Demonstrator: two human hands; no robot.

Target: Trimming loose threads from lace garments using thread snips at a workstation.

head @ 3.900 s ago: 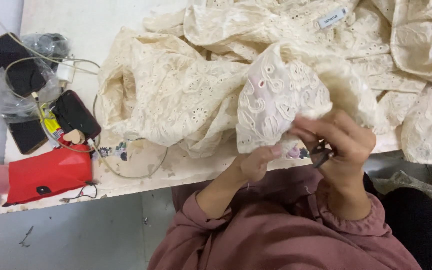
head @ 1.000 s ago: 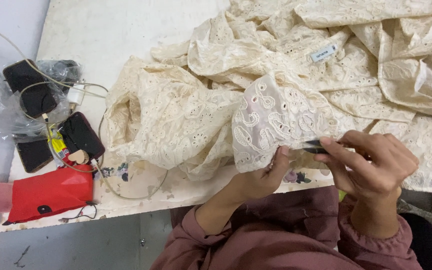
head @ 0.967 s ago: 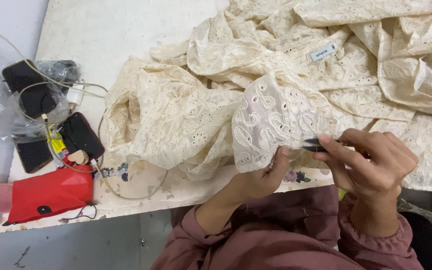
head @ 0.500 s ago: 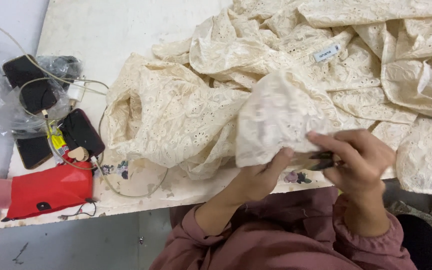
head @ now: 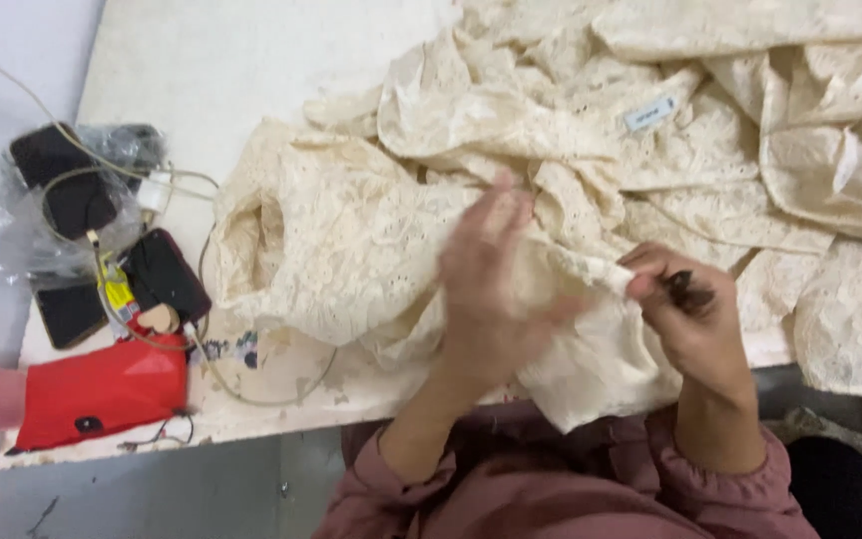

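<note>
— Where is the cream lace cloth [head: 371, 240]?

— It lies heaped over the right part of the pale worktop [head: 241, 60], and one fold hangs off the near edge in front of the person in the dusty-pink top. A small pale label [head: 650, 113] shows on the cloth farther back.

— And the left hand [head: 491, 289]?

— It is blurred, raised over the cloth with its fingers spread loose, gripping nothing that can be seen.

— The right hand [head: 690, 319]?

— Its fingers are clenched round a small dark tool [head: 688, 291], and the thumb and forefinger pinch a bit of the cloth's edge just beside it. What kind of tool it is cannot be told.

— What lies on the left of the worktop?

— A red pouch [head: 102, 391] at the near corner, with dark phones [head: 167, 274] behind it, tangled pale cables [head: 167, 185] and a clear plastic bag [head: 12, 250].
</note>
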